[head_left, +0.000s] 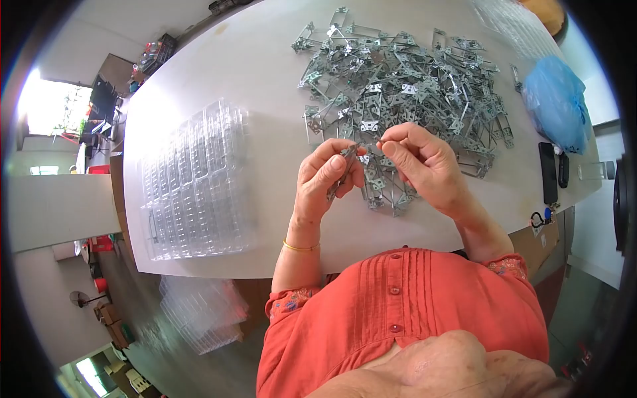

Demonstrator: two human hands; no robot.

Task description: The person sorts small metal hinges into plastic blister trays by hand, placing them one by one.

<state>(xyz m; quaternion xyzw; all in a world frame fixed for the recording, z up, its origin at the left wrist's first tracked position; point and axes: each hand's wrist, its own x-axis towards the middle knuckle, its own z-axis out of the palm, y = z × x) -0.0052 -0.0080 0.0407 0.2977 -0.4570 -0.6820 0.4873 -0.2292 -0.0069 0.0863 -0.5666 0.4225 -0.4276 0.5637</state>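
Observation:
My left hand (pixel 326 174) is closed round a small metal bracket (pixel 340 178), held tilted between thumb and fingers. To its right, my right hand (pixel 424 164) has thumb and forefinger pinched together near the upper end of that bracket; whatever lies between its fingertips is too small to make out. Both hands are raised in front of the near edge of a large heap of metal brackets (pixel 411 86). To the left on the table (pixel 279 86) lies a stack of clear plastic trays (pixel 196 186) with rows of compartments. One thin metal piece (pixel 152 224) shows in its lower left part.
A blue plastic bag (pixel 556 103) sits at the right, with a black phone (pixel 548 172) and keys (pixel 545 217) below it. Clear wrapping (pixel 514 26) lies at the top right. More clear trays (pixel 202 312) are below the table's left front edge.

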